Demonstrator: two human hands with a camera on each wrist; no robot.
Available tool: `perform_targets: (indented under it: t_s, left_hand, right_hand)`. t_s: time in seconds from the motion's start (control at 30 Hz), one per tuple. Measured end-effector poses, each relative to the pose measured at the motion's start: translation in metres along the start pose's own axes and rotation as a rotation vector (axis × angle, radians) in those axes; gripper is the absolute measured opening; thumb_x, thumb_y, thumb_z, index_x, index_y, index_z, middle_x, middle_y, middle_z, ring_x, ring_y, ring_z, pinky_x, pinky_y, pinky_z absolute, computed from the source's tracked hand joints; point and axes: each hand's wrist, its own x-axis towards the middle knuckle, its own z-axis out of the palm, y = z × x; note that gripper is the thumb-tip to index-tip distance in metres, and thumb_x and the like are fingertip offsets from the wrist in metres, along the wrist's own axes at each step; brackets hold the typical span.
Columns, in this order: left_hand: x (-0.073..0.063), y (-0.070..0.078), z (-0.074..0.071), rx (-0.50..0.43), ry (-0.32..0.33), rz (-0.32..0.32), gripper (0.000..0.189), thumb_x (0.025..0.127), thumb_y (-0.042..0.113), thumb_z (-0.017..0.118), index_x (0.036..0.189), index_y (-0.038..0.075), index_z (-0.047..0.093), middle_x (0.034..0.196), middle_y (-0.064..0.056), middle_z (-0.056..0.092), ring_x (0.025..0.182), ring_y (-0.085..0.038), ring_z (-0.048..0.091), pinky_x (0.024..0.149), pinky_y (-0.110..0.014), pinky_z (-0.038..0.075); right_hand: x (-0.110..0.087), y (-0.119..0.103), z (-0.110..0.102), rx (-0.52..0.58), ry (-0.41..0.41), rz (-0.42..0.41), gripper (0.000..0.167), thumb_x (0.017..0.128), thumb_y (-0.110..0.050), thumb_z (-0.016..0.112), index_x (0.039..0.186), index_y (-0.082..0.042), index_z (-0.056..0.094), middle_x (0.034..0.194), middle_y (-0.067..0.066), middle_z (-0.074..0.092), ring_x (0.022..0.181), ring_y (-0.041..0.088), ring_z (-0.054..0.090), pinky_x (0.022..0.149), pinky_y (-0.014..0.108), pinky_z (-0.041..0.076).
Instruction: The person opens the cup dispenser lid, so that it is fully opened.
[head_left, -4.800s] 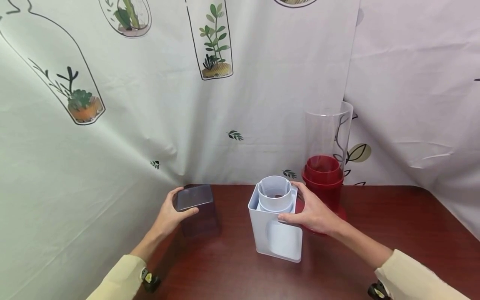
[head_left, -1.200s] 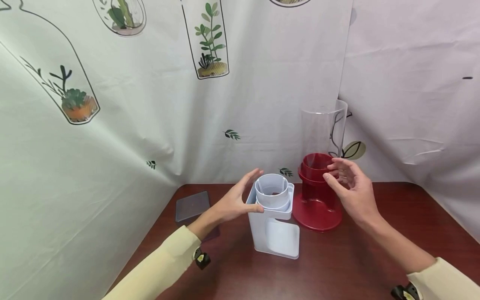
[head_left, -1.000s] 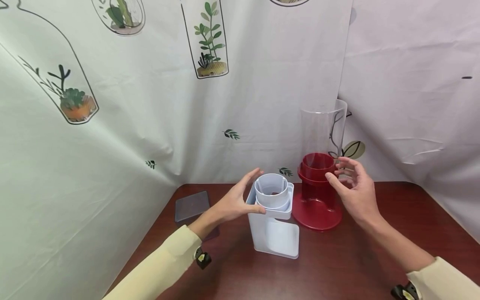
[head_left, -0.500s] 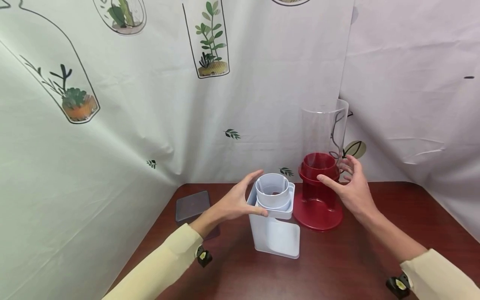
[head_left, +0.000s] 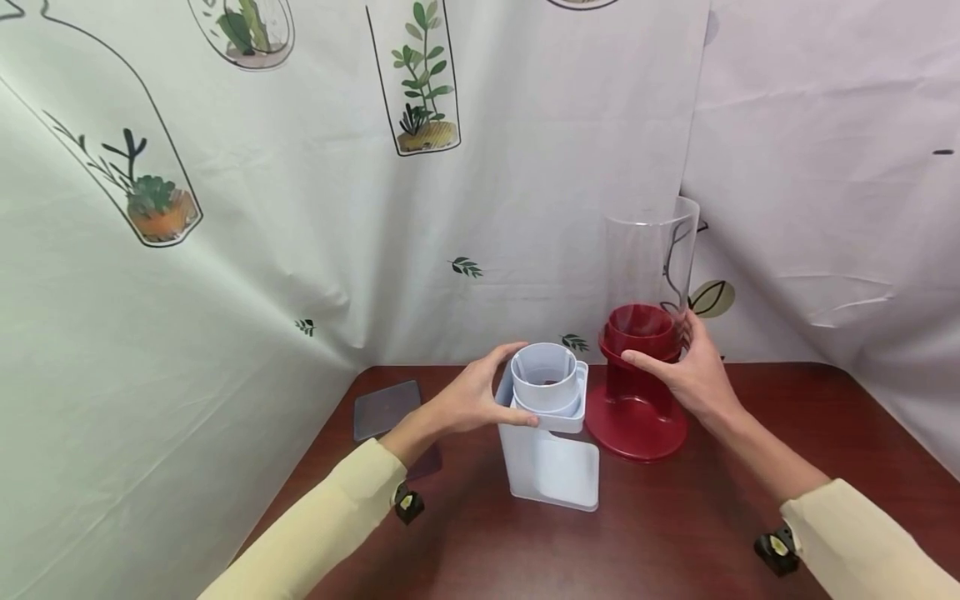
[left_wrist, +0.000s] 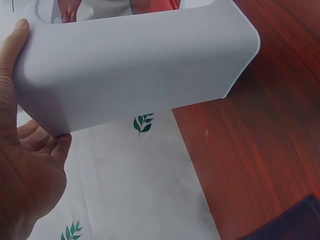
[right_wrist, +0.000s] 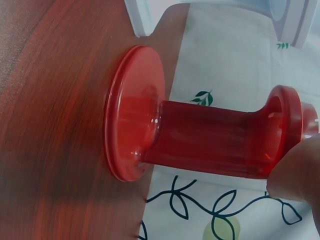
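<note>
The left hand (head_left: 474, 402) grips the white holder (head_left: 525, 462) near its top at mid-scene, and the right hand (head_left: 697, 372) grasps the red stand (head_left: 634, 387) high up, farther off and to the right.

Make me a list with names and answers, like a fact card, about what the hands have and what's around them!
Left hand: holds the white stand near its top
Right hand: fingers curved round the red stand near its collar
Clear tube: upright, on top of the red stand
Dark box: on the table's left side, partly behind the left arm
Table: reddish brown
Cloth: white, with plant pictures
Sleeves: pale yellow
</note>
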Motion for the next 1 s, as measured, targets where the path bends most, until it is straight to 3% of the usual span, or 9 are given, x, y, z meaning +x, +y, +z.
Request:
perform_targets:
  t_s: [0.17,0.27,0.5,0.8,1.0]
  left_hand:
    - [0.002,-0.008,-0.008,0.014,0.019,-0.015,0.103,0.074,0.030,0.100,0.158,0.014,0.043,0.135,0.003,0.065,0.119,-0.013,0.063,0.105,-0.039,0.051]
    - [0.002,-0.013,-0.014,0.016,0.033,-0.043,0.102,0.074,0.030,0.099,0.158,0.013,0.043,0.134,0.001,0.066,0.119,-0.014,0.064,0.104,-0.039,0.052]
    - [0.003,-0.024,-0.025,0.014,0.070,-0.082,0.101,0.076,0.026,0.099,0.158,0.008,0.044,0.138,-0.006,0.066,0.129,-0.023,0.063,0.109,-0.043,0.050]
    - [0.004,-0.038,-0.040,0.023,0.107,-0.124,0.103,0.076,0.025,0.098,0.159,0.004,0.041,0.145,-0.010,0.060,0.140,-0.028,0.055,0.117,-0.047,0.043]
    - [0.005,-0.047,-0.049,0.066,0.127,-0.137,0.102,0.076,0.029,0.098,0.158,0.003,0.043,0.143,-0.012,0.062,0.138,-0.031,0.055,0.118,-0.054,0.040]
  right_hand:
    - [0.004,0.002,0.003,-0.031,-0.012,-0.012,0.102,0.091,-0.042,0.084,0.163,-0.002,0.024,0.150,0.025,0.046,0.135,0.045,0.047,0.100,0.054,0.053]
    - [0.005,0.003,0.004,-0.037,-0.016,-0.007,0.102,0.091,-0.043,0.084,0.162,-0.001,0.025,0.149,0.025,0.047,0.133,0.044,0.048,0.097,0.048,0.054]
    - [0.006,0.006,0.004,-0.031,-0.024,0.011,0.103,0.092,-0.042,0.083,0.163,0.000,0.022,0.150,0.027,0.045,0.134,0.045,0.047,0.101,0.059,0.052]
    - [0.006,0.011,0.001,-0.056,-0.039,-0.009,0.100,0.094,-0.040,0.082,0.163,0.001,0.022,0.151,0.028,0.045,0.134,0.047,0.047,0.098,0.060,0.054]
    - [0.005,0.011,0.000,-0.059,-0.034,-0.032,0.097,0.093,-0.039,0.082,0.161,0.002,0.026,0.148,0.028,0.047,0.131,0.046,0.049,0.098,0.058,0.054]
